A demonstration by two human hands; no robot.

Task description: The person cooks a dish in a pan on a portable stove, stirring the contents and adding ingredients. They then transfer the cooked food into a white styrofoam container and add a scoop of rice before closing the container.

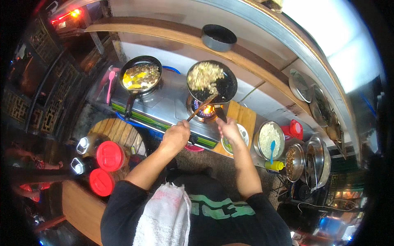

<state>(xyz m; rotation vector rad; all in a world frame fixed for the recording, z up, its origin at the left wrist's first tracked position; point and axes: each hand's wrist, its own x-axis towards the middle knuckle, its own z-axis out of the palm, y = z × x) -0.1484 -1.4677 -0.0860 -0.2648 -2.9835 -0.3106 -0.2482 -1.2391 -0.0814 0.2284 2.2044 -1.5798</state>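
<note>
My left hand [177,136] grips a wooden spatula [200,110], its flat end against the food in a black frying pan [226,87]. My right hand [229,130] is closed around that pan's black handle [220,113] and holds the pan tilted above a lit gas burner [207,111]. Chopped, pale food with green bits, perhaps rice [204,76], is gathered on the pan's left side and looks blurred. To the left, a second frying pan [158,78] rests on the stove [172,92], holding egg with a browned chopped mixture [140,75].
A pink spatula [110,87] lies left of the stove. Right of it are a cutting board [251,115], a white bowl [245,135], a steel bowl of pale chopped food [264,133] and a yellow bottle [274,165]. Red-lidded jars [110,156] stand at left. A dark pot [218,43] sits on the shelf.
</note>
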